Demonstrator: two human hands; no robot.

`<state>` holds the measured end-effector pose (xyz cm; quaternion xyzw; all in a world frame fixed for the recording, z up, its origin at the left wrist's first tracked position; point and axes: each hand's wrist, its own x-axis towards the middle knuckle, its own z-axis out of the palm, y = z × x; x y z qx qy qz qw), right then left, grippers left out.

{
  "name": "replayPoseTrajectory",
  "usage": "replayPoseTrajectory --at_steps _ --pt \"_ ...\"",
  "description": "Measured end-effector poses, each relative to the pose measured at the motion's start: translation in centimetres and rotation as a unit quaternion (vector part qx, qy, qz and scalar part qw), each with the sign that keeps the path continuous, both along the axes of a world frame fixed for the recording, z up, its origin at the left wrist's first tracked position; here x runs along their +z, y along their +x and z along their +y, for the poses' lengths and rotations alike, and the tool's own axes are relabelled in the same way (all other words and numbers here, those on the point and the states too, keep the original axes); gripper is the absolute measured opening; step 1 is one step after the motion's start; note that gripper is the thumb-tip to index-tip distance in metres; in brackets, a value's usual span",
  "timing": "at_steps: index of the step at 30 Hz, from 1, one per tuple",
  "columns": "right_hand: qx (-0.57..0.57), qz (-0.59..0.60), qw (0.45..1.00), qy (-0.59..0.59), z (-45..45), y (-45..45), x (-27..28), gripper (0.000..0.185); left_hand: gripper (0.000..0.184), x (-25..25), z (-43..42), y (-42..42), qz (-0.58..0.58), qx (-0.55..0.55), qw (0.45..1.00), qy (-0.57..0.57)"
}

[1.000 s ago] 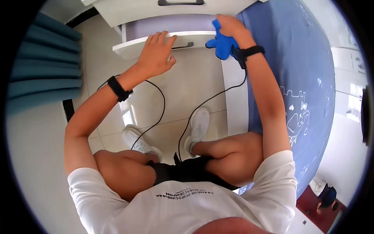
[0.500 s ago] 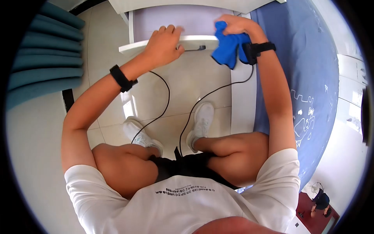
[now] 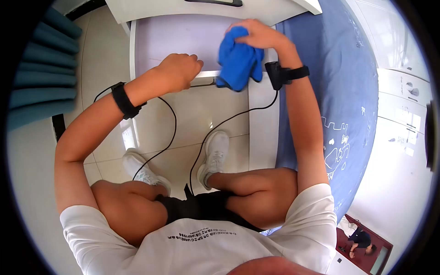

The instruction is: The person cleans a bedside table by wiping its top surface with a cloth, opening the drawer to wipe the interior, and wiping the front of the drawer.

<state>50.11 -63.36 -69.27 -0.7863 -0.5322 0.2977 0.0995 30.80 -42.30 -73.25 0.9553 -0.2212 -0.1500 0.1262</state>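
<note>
The white drawer (image 3: 140, 50) is pulled out, and its pale lilac bottom shows. My left hand (image 3: 180, 72) is closed over the drawer's front panel, with its fingers curled around the top edge. Over the right part of the drawer, my right hand (image 3: 259, 34) grips a blue cloth item (image 3: 238, 64), perhaps a glove, that hangs down past the front panel. Black straps with small devices sit on both wrists.
A bed with a blue patterned cover (image 3: 302, 91) stands on the right, beside a white side board (image 3: 262, 133). Teal curtains (image 3: 43, 87) hang at the left. Black cables run from the wrists across the tiled floor. A mirror at lower right shows a person.
The drawer is further out, showing more of its bottom. My left hand has curled its fingers at the front panel. My right hand has carried the blue cloth item left, over the drawer.
</note>
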Motion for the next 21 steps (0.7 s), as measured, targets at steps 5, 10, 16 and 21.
replayPoseTrajectory --at_steps 5,10,16,21 --pt "-0.033 0.023 0.99 0.138 0.0 0.6 2.1 0.024 0.034 -0.8 -0.3 -0.7 -0.002 -0.025 1.0 -0.009" --pt "-0.042 -0.162 0.982 0.086 -1.6 1.4 7.6 0.028 0.041 -0.5 -0.2 -1.2 0.001 0.001 1.0 -0.015" --pt "-0.101 -0.264 0.959 0.002 -2.7 0.9 3.9 0.038 0.063 -2.7 -2.6 -2.9 -0.216 -0.002 0.959 -0.183" --pt "-0.167 -0.068 0.98 -0.09 -5.2 4.0 -3.7 0.029 0.068 -2.9 -3.1 -3.3 -0.167 0.043 0.974 -0.146"
